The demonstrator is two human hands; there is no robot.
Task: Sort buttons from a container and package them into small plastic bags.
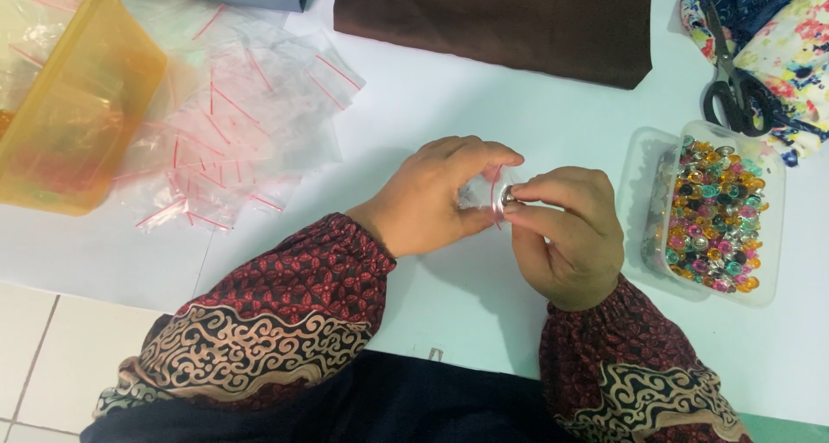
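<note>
Small clear bag mostly covered by left hand; contents too small to tell. Silvery piece pinched in right hand, shape unclear. Left of that bag, orange tub cut by frame edge, contents blurred. Right of it, scissors lose their blade tips at top edge. Brown cloth beyond runs off frame.

1. The sleeves are dark red with a fine black print, banded near the elbow in black with tan scrollwork.
2. The small bag is clear with a red strip.
3. The pile of bags is clear too, each with a red line.
4. The beads in the clear tub are gold, teal, pink, silver and black.
5. The bin is see-through amber yellow.
6. The folded cloth is plain dark brown.
7. The scissors have black handles.
8. The floral fabric is cream with pink, yellow and blue.
9. The tabletop is white.
</note>
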